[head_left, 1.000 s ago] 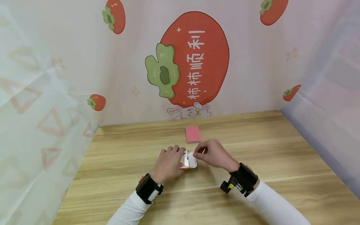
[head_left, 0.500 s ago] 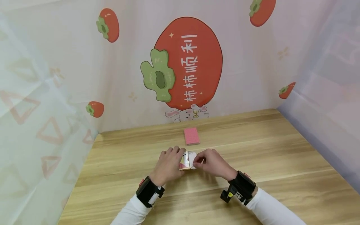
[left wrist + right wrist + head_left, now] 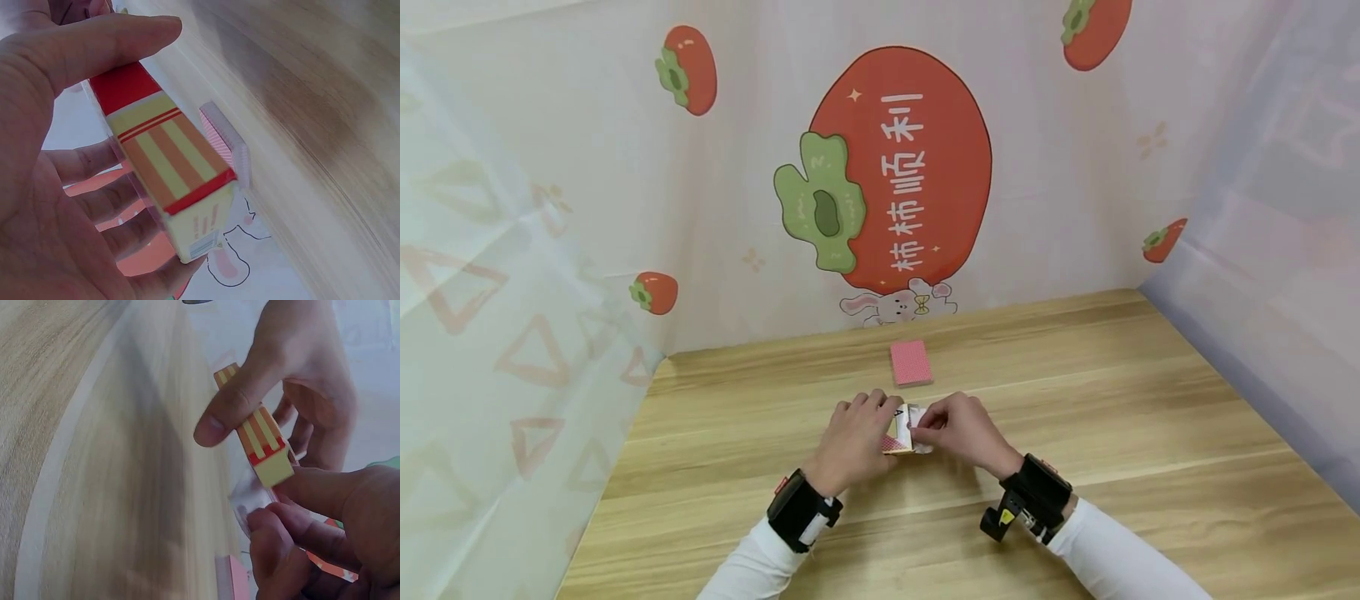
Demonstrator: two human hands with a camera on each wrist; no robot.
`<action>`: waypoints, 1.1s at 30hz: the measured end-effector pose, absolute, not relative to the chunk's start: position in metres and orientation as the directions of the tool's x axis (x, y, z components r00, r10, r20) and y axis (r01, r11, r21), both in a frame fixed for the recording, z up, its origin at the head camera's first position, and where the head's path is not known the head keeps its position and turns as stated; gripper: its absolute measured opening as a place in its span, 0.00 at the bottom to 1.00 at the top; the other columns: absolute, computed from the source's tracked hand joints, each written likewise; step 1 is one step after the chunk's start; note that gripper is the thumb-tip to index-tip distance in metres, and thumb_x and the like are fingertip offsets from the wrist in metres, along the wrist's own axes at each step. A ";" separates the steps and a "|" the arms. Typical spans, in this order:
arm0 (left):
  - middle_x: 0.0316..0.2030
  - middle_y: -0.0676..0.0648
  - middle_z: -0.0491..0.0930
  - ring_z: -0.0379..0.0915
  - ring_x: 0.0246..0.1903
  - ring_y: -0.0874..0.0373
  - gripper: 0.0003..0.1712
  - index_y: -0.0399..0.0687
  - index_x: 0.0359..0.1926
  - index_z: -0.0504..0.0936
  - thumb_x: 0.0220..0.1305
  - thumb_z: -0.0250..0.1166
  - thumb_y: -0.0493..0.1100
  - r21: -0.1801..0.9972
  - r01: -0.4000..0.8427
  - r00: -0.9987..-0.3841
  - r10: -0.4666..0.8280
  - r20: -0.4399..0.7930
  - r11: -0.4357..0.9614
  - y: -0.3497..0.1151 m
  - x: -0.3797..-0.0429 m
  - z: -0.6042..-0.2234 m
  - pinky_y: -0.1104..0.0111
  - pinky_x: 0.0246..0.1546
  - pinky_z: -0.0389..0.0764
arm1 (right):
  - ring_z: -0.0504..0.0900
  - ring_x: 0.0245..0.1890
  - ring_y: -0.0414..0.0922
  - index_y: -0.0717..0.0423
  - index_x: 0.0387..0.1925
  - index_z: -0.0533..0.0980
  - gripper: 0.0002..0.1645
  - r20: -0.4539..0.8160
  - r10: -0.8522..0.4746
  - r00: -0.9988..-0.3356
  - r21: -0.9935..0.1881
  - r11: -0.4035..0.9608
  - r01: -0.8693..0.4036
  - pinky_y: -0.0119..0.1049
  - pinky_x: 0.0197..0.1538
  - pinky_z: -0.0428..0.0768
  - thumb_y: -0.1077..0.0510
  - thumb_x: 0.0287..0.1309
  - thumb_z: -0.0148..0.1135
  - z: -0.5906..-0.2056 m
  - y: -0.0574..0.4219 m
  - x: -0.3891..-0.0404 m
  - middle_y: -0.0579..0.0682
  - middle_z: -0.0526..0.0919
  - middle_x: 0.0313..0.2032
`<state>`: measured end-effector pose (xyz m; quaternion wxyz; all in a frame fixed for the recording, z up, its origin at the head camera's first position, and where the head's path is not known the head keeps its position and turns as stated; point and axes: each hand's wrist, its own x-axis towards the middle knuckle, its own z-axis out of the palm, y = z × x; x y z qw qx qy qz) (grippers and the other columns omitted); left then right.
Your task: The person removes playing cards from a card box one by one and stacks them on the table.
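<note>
My left hand (image 3: 857, 437) grips a playing-card box (image 3: 898, 429) by its sides. The left wrist view shows the thumb along the red end of the box (image 3: 169, 147), with the fingers underneath its yellow-and-orange striped side. At the box's right end my right hand (image 3: 962, 429) pinches a pale flap (image 3: 250, 497) between thumb and fingers, and one fingertip lies against the box end in the right wrist view. Just beyond the hands, a deck of cards (image 3: 912, 363) with a pink patterned back lies flat on the table.
The wood-grain table (image 3: 737, 400) ends at a hanging cloth backdrop (image 3: 1037, 208) printed with persimmons. Pale cloth sheets also hang at the left and right sides. Each wrist wears a black camera strap (image 3: 1037, 498).
My right hand has shifted left and closer to the box, and less of the pale flap shows. The head view has tilted slightly. The card deck has stayed in place.
</note>
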<state>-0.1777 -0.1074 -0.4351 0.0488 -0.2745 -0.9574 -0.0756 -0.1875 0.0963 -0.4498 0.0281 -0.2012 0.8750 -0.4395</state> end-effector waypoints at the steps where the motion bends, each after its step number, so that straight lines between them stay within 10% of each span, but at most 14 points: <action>1: 0.50 0.47 0.77 0.74 0.51 0.46 0.43 0.49 0.62 0.75 0.44 0.83 0.49 0.119 0.534 -0.844 0.519 0.136 0.837 -0.107 -0.178 -0.435 0.45 0.51 0.75 | 0.76 0.22 0.36 0.51 0.23 0.85 0.08 0.132 -0.368 -0.920 -0.778 0.536 -0.326 0.30 0.28 0.72 0.57 0.57 0.75 -0.451 0.095 -0.188 0.39 0.83 0.22; 33: 0.49 0.46 0.78 0.75 0.50 0.45 0.42 0.47 0.61 0.76 0.44 0.83 0.49 0.127 0.529 -0.847 0.513 0.139 0.839 -0.113 -0.180 -0.433 0.46 0.48 0.77 | 0.70 0.25 0.41 0.59 0.28 0.80 0.11 -0.091 -0.394 -0.914 -0.891 0.442 -0.102 0.33 0.27 0.68 0.57 0.62 0.70 -0.447 0.121 -0.196 0.47 0.79 0.25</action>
